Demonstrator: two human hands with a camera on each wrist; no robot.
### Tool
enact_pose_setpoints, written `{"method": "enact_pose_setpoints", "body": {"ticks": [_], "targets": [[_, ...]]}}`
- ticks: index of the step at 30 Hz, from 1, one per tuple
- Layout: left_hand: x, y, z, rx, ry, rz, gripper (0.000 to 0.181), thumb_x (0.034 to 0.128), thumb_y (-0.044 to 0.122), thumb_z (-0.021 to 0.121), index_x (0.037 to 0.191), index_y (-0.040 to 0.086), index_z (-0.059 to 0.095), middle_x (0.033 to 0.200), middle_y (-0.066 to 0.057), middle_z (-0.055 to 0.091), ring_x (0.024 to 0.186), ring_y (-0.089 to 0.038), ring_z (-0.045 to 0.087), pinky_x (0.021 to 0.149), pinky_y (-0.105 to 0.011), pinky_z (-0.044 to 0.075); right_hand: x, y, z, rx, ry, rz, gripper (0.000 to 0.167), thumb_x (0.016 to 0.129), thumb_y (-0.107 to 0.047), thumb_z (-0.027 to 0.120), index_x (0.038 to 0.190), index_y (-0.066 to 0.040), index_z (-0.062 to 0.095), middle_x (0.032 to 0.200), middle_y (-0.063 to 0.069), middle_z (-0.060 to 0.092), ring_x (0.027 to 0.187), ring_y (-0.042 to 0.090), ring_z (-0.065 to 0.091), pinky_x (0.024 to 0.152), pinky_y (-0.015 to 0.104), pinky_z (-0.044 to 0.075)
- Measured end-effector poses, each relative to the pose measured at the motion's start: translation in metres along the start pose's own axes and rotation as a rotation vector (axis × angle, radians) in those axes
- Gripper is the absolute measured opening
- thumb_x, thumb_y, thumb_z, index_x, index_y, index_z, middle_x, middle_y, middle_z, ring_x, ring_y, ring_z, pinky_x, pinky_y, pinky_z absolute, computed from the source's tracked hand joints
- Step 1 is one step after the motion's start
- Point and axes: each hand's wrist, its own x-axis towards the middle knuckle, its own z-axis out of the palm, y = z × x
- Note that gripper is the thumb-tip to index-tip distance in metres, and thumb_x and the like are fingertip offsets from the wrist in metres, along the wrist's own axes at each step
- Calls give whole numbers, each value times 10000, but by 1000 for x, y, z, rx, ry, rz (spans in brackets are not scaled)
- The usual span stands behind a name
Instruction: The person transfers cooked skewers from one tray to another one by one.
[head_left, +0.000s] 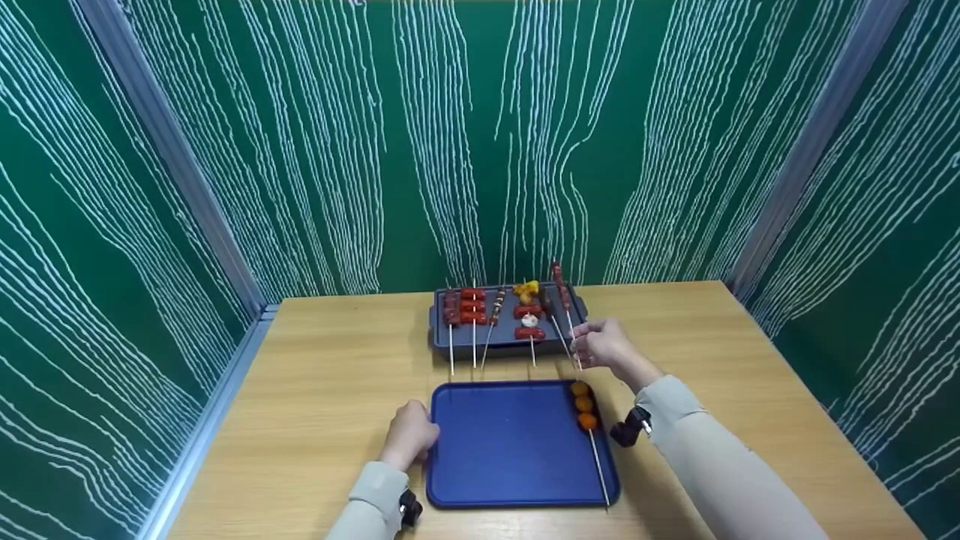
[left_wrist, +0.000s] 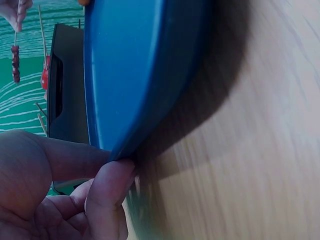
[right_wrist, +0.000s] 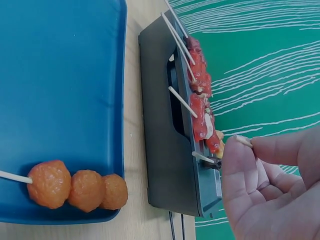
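Observation:
My right hand (head_left: 600,346) pinches the bare stick end of a meat skewer (head_left: 561,285) at the right side of the dark grill (head_left: 491,349). Small dark red chunks run along its far end, seen as well in the left wrist view. Between thumb and finger, the stick's tip (right_wrist: 244,141) shows in the right wrist view. With thumb and finger, my left hand (head_left: 410,433) grips the left rim of a blue tray (head_left: 517,450). A skewer of orange balls (head_left: 583,403) lies along the tray's right side, its stick crossing the near rim.
Several other skewers lie across the grill top, including red sausage pieces (head_left: 473,306) and a mixed skewer with a white slice (head_left: 529,321). Their sticks jut over the near edge. Green walls (head_left: 487,150) with white lines enclose the wooden table (head_left: 337,360).

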Motion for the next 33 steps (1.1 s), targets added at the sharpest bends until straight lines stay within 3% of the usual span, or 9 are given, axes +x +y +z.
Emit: {"method": "enact_pose_setpoints", "body": {"ticks": [5,19,23,26,30,33], "targets": [[-10,11,-5,31,7,-33,436,856,-53,554,577,199,333,498,47,404,352,-107,488,323,-213,414,-3,0,0,-1,-14,-8,146,974,91,551,1094,28,607,728,30,631,620,133,620,554,260,592],[-9,12,-5,16,-4,-53,404,866,-52,547,609,187,345,528,40,393,363,-123,498,327,-216,409,-14,3,0,3,-37,-24,146,950,81,593,1065,0,631,763,29,677,647,129,641,580,266,625],[9,-9,6,27,-17,-47,388,846,-23,549,597,201,354,526,54,400,366,-129,541,332,-247,457,-18,4,0,-2,-52,-21,136,967,66,584,1081,9,631,754,28,665,636,134,637,587,278,637],[14,-16,8,32,-13,-23,371,817,-14,546,591,209,355,528,44,426,357,-127,553,323,-265,479,-21,5,-1,-16,-56,-21,119,972,60,585,1058,-5,635,753,31,658,637,136,636,605,287,650],[-4,5,-3,22,-4,-30,375,832,-40,539,602,190,351,541,24,417,362,-131,529,325,-254,466,-23,7,-1,-18,-56,-15,122,970,62,592,1079,26,635,760,37,663,645,138,647,601,277,647],[-10,13,-6,29,-2,-47,381,846,-47,533,609,186,346,550,36,396,373,-117,512,335,-230,451,-25,8,-1,-6,-61,-9,159,965,65,602,1123,73,616,767,43,671,640,143,659,585,266,641]]}}
